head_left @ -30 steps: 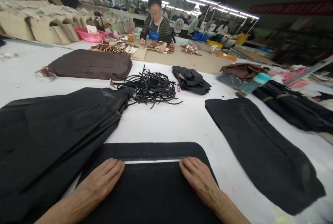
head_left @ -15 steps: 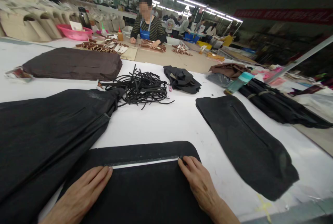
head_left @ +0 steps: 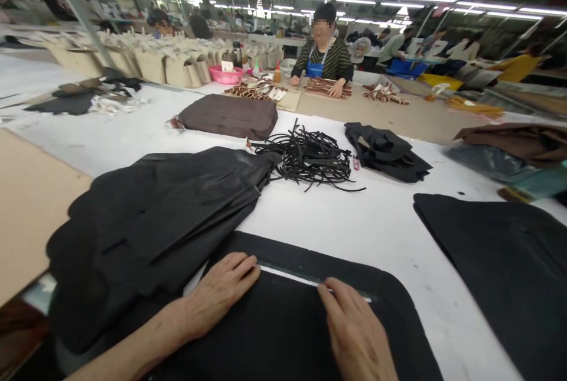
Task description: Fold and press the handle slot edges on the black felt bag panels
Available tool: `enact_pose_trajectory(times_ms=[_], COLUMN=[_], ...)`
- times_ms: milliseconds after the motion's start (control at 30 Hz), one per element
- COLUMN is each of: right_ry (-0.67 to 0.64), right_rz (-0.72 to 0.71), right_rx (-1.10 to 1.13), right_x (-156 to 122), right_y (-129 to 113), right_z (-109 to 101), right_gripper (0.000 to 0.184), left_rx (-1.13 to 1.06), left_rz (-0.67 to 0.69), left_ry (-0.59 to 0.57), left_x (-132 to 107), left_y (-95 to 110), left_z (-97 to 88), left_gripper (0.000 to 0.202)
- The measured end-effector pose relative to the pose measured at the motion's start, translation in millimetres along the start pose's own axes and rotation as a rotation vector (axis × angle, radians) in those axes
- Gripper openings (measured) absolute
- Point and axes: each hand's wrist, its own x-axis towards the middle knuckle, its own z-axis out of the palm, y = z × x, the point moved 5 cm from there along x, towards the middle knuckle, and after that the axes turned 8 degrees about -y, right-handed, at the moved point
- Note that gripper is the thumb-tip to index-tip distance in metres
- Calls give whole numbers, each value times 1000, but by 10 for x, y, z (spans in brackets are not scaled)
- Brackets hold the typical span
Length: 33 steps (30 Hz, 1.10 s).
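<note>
A flat black panel [head_left: 283, 334] with a rounded corner lies before me on the white table. Along its far side runs a narrow white strip [head_left: 290, 275], possibly a slot with the tabletop showing through; I cannot tell which. My left hand [head_left: 221, 289] is closed, thumb and fingertips together on the panel at the strip's left end. Farther right, my right hand [head_left: 357, 325] is closed on the panel, its fingertips bent at the strip and covering part of it. A short piece of white shows beyond those fingers. Black folded material [head_left: 168, 209] overlaps the panel's left side.
Black narrow strips [head_left: 316, 156] lie tangled beyond the panel, near a small pink tool [head_left: 355, 162] and crumpled black pieces [head_left: 385, 150]. A brown stack [head_left: 230, 115] is farther back. More black panels [head_left: 500, 251] lie at right. A co-worker [head_left: 325, 53] sits across the table.
The view has turned left, so the table things appear farther right. My right hand has moved inward along the strip, closer to my left hand, uncovering the strip's right end.
</note>
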Motion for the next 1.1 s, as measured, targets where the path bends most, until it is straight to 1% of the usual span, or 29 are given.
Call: enact_pose_trajectory(times_ms=[33, 100, 133, 200, 267, 333, 400, 433, 467, 533, 633, 733, 833, 933, 1033, 1100], right_ry=[-25, -84, -107, -132, -137, -129, -120, -117, -120, -142, -222, -300, -343, -338, -289, -236], right_rz=[-38, -72, -87, -111, -123, -116, -98, -89, -85, -92, -137, -160, -139, -129, -128, -89], right_rx=[72, 156, 174, 186, 191, 190, 166, 151, 141, 140, 182, 223, 226, 207, 248, 281], right_x=[127, 328, 393, 451, 450, 441, 461, 484, 514, 586, 675, 721, 745, 746, 690, 624], right_y=[-164, -429, -523, -620, -629, -608, -614, -633, -663, -740, -848, -893, -895, -898, -856, -756], right_z=[47, 167, 226, 317, 358, 356, 332, 318, 308, 301, 331, 364, 367, 334, 267, 208], right_gripper=[37, 39, 40, 42, 46, 47, 44, 42, 39, 36, 34, 41, 48, 46, 33, 22], left_rx=[-9, -26, -37, -70, -127, -205, -250, -250, -235, -184, -138, -160, -227, -301, -351, -347], left_rz=[6, 13, 12, 10, -8, -46, -83, -91, -88, -70, -61, -83, -128, -152, -174, -203], left_ry=[1, 8, 15, 36, 80, 156, 231, 251, 252, 214, 149, 133, 131, 160, 223, 255], left_x=[-2, -11, -17, -34, -63, -105, -150, -165, -173, -169, -148, -133, -124, -123, -138, -143], left_y=[0, -11, -24, -64, -129, -210, -269, -279, -274, -234, -180, -177, -211, -235, -241, -229], left_z=[3, 26, 44, 81, 103, 101, 87, 83, 83, 95, 119, 134, 147, 125, 45, -32], left_gripper=[50, 48, 47, 49, 52, 50, 43, 42, 42, 43, 43, 47, 51, 47, 45, 43])
